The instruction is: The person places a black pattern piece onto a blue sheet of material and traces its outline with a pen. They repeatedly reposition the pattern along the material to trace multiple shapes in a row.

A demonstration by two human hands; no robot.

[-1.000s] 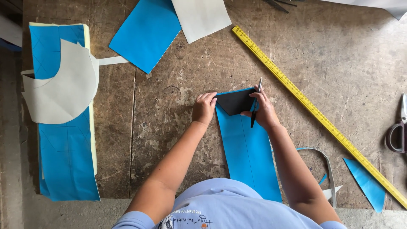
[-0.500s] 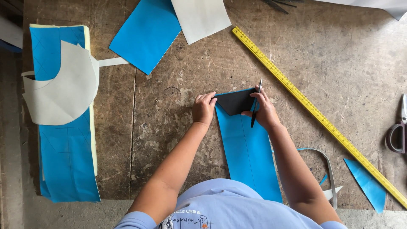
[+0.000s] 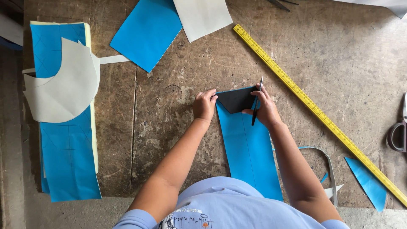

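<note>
A long blue strip of sheet material (image 3: 250,157) lies on the worn wooden table (image 3: 178,127), running from my body to mid table. On its far end sits a dark, pointed template (image 3: 237,99). My left hand (image 3: 204,104) presses the template's left corner with its fingertips. At the template's right edge my right hand (image 3: 265,108) grips a thin dark pen (image 3: 257,101) with its tip against that edge.
A yellow ruler (image 3: 318,112) runs diagonally at the right. Scissors (image 3: 398,131) lie at the right edge. Blue sheets (image 3: 146,32) (image 3: 68,140), a pale sheet (image 3: 202,17), a pale curved cutout (image 3: 63,85) and blue offcuts (image 3: 366,182) lie around.
The right hand and pen have shifted slightly along the template's right edge. The left hand stays pressed on the template's left corner.
</note>
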